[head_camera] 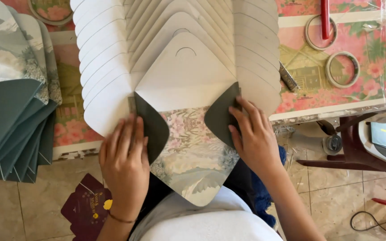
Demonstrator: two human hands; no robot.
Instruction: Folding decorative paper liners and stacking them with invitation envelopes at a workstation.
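Envelope blank [188, 134], unfolded and diamond-shaped, lies face down at the near edge of the table [336, 109], its long axis running from the person's lap up toward the fanned stack of white blanks [108, 58]. Left hand [123, 165], fingers flat and loosely spread, presses the dark left flap [155, 129] inward; nothing is gripped. Right hand [253, 138], likewise flat, pins the dark right flap [222, 114] with its fingertips. Both hands sit level on either side of the floral inner panel, equally near it, with the bottom flap pointing at the person and overhanging the table edge. Farther out: a fan of teal envelopes [14, 129] at the left, two tape rings [342, 69] and a red-handled tool [325, 18] on the flowered tablecloth at the right.
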